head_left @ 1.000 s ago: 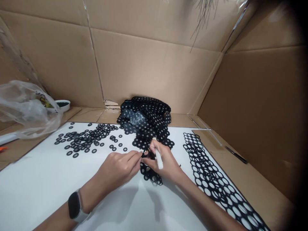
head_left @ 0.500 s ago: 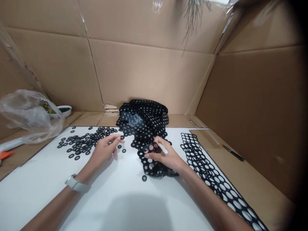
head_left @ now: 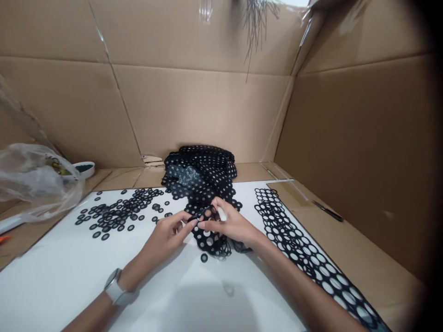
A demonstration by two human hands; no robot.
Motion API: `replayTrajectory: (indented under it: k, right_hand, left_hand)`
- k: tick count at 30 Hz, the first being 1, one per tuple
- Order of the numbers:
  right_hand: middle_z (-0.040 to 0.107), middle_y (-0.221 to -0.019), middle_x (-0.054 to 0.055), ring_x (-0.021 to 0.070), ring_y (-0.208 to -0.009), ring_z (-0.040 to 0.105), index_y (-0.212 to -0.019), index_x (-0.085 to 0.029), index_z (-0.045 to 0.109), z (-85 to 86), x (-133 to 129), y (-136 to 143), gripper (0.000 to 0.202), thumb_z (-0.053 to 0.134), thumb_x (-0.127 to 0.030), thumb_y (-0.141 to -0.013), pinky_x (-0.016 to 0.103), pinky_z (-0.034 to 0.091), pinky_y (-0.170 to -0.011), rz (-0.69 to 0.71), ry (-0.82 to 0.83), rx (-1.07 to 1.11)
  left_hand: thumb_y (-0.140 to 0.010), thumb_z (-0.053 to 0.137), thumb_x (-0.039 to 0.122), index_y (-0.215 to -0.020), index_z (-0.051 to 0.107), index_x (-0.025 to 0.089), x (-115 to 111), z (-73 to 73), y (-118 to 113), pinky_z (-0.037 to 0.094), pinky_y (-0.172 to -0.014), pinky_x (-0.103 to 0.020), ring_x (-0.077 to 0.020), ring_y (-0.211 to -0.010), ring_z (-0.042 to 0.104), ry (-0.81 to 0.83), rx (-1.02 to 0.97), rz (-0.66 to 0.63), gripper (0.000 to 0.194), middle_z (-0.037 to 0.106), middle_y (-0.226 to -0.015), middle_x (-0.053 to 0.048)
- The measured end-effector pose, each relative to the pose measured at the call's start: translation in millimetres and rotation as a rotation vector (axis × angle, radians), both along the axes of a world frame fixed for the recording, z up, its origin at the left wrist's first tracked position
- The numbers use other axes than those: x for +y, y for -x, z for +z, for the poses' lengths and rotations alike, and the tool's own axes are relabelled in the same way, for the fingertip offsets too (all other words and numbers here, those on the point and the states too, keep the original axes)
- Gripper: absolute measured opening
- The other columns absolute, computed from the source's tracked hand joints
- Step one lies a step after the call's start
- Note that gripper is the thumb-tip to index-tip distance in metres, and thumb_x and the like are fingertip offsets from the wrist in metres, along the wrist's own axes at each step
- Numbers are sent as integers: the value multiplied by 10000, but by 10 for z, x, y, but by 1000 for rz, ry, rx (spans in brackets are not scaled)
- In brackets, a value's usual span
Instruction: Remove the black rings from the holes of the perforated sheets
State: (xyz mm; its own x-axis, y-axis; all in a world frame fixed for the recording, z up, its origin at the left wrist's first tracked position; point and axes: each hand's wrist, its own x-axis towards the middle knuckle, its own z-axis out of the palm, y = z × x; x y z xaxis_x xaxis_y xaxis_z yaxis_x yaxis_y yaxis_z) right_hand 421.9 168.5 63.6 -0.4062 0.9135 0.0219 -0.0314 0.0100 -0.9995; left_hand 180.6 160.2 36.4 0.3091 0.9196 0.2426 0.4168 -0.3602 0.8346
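Note:
My left hand (head_left: 173, 232), with a grey watch on its wrist, pinches the edge of a black cloth patterned with round holes (head_left: 206, 235). Opposite it, my right hand (head_left: 231, 222) grips the same edge, fingertips a short way from the left ones. A small white piece (head_left: 221, 214) shows at the right fingers; its kind is not clear. From my hands the cloth runs back into a bunched black heap (head_left: 204, 161). One loose black ring (head_left: 204, 257) lies just in front, and a spread of similar small rings (head_left: 119, 210) lies to the left.
Along the right edge of the white board (head_left: 155, 286) stretches a strip of black open-ring netting (head_left: 294, 244). Beyond it lies a black pen-like tool (head_left: 328, 210). At left are a clear plastic bag (head_left: 34, 180) and a white bowl (head_left: 86, 169). Cardboard walls (head_left: 200, 110) surround the board.
My left hand has moved right, from above the loose rings to the cloth edge, letting go of the ring it held. My right hand still holds the cloth. The view has shifted slightly.

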Motion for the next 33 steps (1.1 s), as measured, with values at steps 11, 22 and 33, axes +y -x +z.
replayTrajectory:
  k: [11, 22, 33]
  right_hand:
    - [760, -1031, 18, 298, -1063, 732, -900, -267, 458, -21, -174, -677, 615, 1014, -342, -647, 360, 567, -819, 23, -49, -312]
    - [719, -737, -16, 235, -672, 707, -833, -262, 458, 315, -56, -1162, 660, 1029, -397, -531, 289, 475, -564, -222, -45, -354]
    - [706, -615, -12, 165, -488, 564, -826, -274, 481, 179, 113, 169, 532, 566, -749, -1047, 277, 420, -507, -326, -274, -4]
  left_hand:
    - [-907, 769, 694, -852, 645, 208, 12, 74, -10, 286, -412, -189, -94, -392, 381, 275, -345, 149, 504, 506, -440, 62]
    - [-865, 764, 742, -943, 603, 218, -74, -63, 238, 202, -375, -169, -74, -339, 277, 372, -297, 158, 554, 452, -407, 101]
    - [-884, 720, 686, -983, 608, 225, -89, -222, 446, 287, -322, -169, -100, -302, 392, 675, -152, -17, 484, 590, -470, 32]
